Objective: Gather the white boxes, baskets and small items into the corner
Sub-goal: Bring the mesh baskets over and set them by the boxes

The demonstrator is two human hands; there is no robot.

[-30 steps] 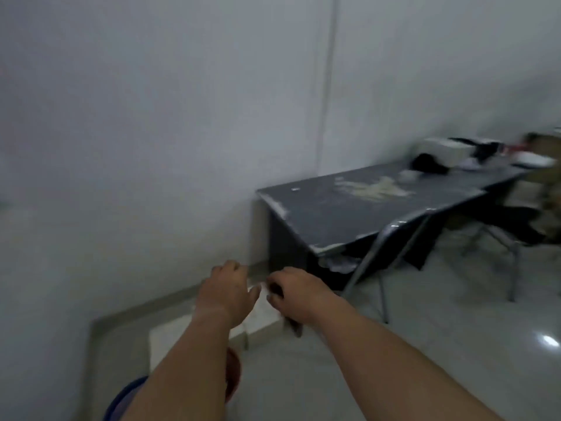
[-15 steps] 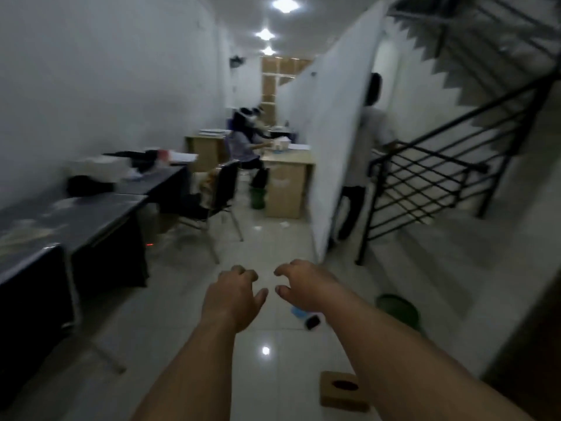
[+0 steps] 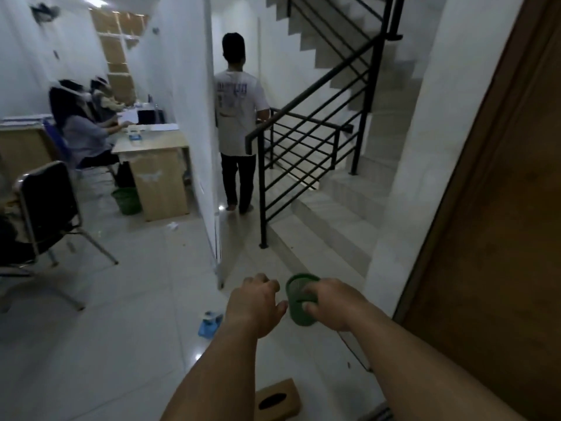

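**Hands over a green basket on the hallway floor**

Arms stretch forward and down over pale floor tiles [image 3: 91, 344]. The right hand [image 3: 331, 305] is in line with a small green basket [image 3: 299, 294] that sits near the foot of the stairs [image 3: 321, 226]; its fingers curl loosely across the rim, but whether they actually grip it cannot be told. The left hand [image 3: 255, 305] hovers just beside the basket, fingers bent and slightly apart, holding nothing. A blue item [image 3: 209, 323] lies on the tiles left of the left hand. A brown tissue box [image 3: 279, 399] lies between the forearms, near the bottom edge. A black railing [image 3: 306, 141] borders the steps, and a wooden door [image 3: 501, 238] fills the right side. Farther off, a person in a white shirt [image 3: 236, 117] stands by the railing, and a second green basket [image 3: 126, 200] sits beside a desk [image 3: 161, 177].
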